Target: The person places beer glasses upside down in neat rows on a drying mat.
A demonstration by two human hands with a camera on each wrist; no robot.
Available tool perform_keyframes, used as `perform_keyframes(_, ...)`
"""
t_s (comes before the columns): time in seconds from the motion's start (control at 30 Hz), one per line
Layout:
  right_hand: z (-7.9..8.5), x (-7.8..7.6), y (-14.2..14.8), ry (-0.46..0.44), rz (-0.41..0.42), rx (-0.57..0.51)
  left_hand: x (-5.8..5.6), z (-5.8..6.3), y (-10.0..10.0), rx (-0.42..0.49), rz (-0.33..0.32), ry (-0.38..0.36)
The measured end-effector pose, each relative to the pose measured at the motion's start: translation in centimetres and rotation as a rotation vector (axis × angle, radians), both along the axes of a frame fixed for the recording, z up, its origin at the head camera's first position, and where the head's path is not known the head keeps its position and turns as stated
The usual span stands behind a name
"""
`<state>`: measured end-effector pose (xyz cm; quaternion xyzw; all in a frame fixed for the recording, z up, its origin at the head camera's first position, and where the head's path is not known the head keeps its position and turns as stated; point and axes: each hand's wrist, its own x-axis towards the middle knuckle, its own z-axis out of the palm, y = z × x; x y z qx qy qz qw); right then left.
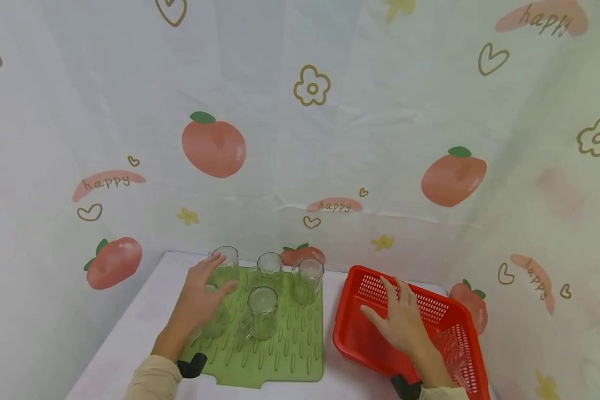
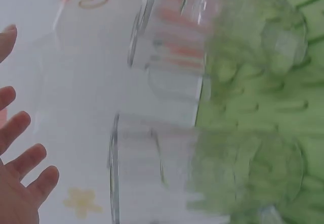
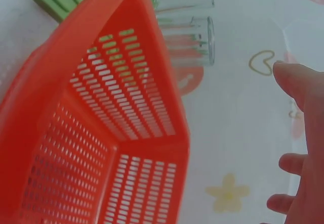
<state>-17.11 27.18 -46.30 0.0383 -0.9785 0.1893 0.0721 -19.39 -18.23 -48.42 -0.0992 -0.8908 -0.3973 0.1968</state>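
Observation:
My left hand (image 1: 200, 294) hovers over the left side of a green drying mat (image 1: 295, 355), fingers spread and nothing in them. Several clear glass mugs stand on that mat. A back-left mug (image 1: 232, 271) and a front-left mug (image 1: 217, 325) are partly covered by this hand. To their right are a front-middle mug (image 1: 263, 319), a back-middle mug (image 1: 271, 272) and a back-right mug (image 1: 308, 283). Above a red perforated basket (image 1: 347, 294) my right hand (image 1: 402, 322) is held with loose, parted fingers, holding nothing. Clear glassware (image 1: 452, 353) lies at the basket's right side, partly behind the forearm.
Mat and basket sit side by side on a white table (image 1: 125, 339), with a narrow strip of tabletop between them. A white curtain (image 1: 280, 166) printed with fruit, hearts and flowers hangs behind the table and along both sides.

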Motion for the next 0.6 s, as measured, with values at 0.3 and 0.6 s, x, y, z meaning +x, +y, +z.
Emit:
perform_keyframes(0.3,0.5,0.4,2.0,-0.038,-0.034,0.007,0.8,-0.3,-3.7,0.037,0.024,-0.064)
perform_keyframes(0.6,1.3,0.6,4.2,-0.039,-0.036,0.036,1.6,-1.6,-5.2,-0.015,0.007,-0.179)
